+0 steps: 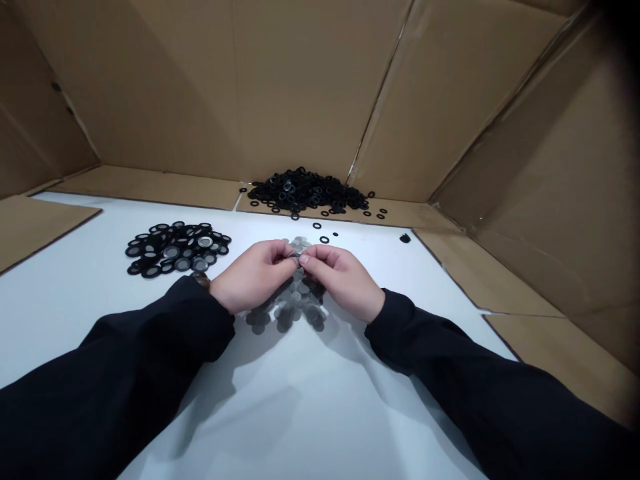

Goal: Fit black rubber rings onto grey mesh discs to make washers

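My left hand [261,272] and my right hand [346,277] meet at the middle of the white table, fingertips nearly touching. Thumb and forefinger of each are pinched on a small dark ring [297,255], mostly covered by the fingers. Below them spreads a loose heap of thin grey discs [295,310], partly hidden by both hands. To the left of my left hand lies a pile of black rings with grey discs in their centres [173,252]. Beyond my fingers, two loose black rings [325,240] rest on the table.
A large heap of black rings [305,191] sits at the back on a cardboard strip, against the cardboard wall [300,87]. A small black clump [405,238] lies at the right. Cardboard flaps [500,277] edge the white table [280,413].
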The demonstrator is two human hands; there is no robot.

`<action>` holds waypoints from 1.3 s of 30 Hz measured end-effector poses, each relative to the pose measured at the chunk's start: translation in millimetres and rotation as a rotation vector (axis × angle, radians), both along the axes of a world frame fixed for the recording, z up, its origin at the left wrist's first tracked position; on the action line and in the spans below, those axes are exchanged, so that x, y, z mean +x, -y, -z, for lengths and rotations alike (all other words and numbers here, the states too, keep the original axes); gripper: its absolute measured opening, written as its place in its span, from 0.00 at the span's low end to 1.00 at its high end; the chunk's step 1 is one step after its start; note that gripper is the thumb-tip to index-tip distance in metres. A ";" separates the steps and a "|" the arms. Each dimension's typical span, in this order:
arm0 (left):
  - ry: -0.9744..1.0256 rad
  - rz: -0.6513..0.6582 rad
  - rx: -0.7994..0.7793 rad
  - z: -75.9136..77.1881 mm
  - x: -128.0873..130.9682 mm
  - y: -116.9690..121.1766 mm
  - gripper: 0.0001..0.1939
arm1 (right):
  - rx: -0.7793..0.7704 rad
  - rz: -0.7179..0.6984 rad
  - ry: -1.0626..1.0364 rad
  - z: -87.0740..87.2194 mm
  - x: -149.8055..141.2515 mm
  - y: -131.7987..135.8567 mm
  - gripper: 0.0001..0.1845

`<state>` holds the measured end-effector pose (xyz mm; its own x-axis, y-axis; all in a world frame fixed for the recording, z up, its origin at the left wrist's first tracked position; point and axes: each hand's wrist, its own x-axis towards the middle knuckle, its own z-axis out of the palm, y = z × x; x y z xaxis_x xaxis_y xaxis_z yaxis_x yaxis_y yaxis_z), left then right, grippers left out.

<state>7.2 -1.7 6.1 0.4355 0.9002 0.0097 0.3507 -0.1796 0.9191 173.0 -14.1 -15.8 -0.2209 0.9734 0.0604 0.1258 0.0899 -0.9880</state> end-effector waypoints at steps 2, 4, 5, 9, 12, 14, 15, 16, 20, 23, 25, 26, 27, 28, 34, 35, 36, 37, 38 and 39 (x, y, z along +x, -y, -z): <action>-0.028 0.013 0.026 -0.5 -0.7 -1.1 0.08 | 0.015 -0.017 0.025 -0.6 0.5 -0.1 0.16; -0.026 0.000 0.057 -0.1 -0.8 -2.0 0.08 | 0.017 -0.026 0.031 -1.7 0.6 -0.4 0.16; -0.017 -0.009 0.067 0.4 -0.6 -2.3 0.09 | 0.016 -0.029 0.034 -2.3 0.4 -0.4 0.16; 0.042 -0.021 0.055 2.9 0.3 -2.8 0.10 | 0.010 -0.040 0.037 -4.6 -0.9 -0.5 0.16; 0.067 -0.026 0.031 2.8 1.0 -1.8 0.11 | -0.009 -0.028 -0.019 -3.9 -2.0 -0.5 0.16; 0.073 -0.039 0.031 2.2 1.4 -0.6 0.11 | -0.007 0.012 -0.069 -2.4 -2.4 -0.6 0.16; 0.072 -0.040 0.031 1.9 1.7 0.0 0.10 | 0.002 0.035 -0.088 -1.5 -2.5 -0.7 0.16; 0.067 -0.033 0.027 1.7 1.8 0.5 0.10 | 0.010 0.055 -0.101 -0.6 -2.4 -0.8 0.16; 0.055 0.006 -0.009 1.4 1.6 1.0 0.10 | 0.003 0.044 -0.113 1.1 -1.6 -0.7 0.17; 0.089 -0.027 0.004 1.6 0.6 -0.3 0.09 | -0.002 0.014 -0.099 0.2 -0.9 -0.3 0.15; 0.098 -0.025 0.004 1.9 -0.2 -1.4 0.08 | 0.018 0.012 -0.060 -0.8 0.1 0.0 0.13; 0.094 -0.014 -0.002 2.1 -0.6 -1.8 0.08 | 0.034 0.008 -0.030 -1.3 0.8 0.2 0.12; 0.086 -0.002 -0.008 2.3 -1.0 -2.2 0.08 | 0.053 -0.001 0.004 -1.6 1.5 0.3 0.11; 0.076 0.009 -0.012 2.5 -1.3 -2.5 0.08 | 0.071 -0.015 0.038 -1.9 2.3 0.5 0.11; 0.061 0.002 0.017 3.0 -0.8 -3.0 0.09 | 0.132 -0.026 0.157 -1.5 3.0 0.2 0.10; 0.068 -0.012 0.027 3.1 -0.2 -2.9 0.10 | 0.132 -0.018 0.161 -1.2 2.5 0.2 0.10; 0.077 -0.024 0.036 3.2 0.4 -2.8 0.10 | 0.128 -0.015 0.159 -1.0 2.0 0.1 0.10; 0.089 -0.033 0.041 3.3 1.0 -2.5 0.10 | 0.123 -0.015 0.150 -0.7 1.4 0.2 0.10; 0.103 -0.040 0.042 3.4 1.6 -2.1 0.11 | 0.118 -0.014 0.136 -0.5 1.0 0.2 0.10; 0.118 -0.041 0.040 3.4 2.2 -1.7 0.11 | 0.116 -0.007 0.115 -0.3 0.6 0.3 0.10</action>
<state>9.4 0.0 2.6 0.3917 0.9152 0.0948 0.2486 -0.2044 0.9468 173.6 -14.5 -15.5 -0.2396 0.9597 0.1465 0.2365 0.2041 -0.9500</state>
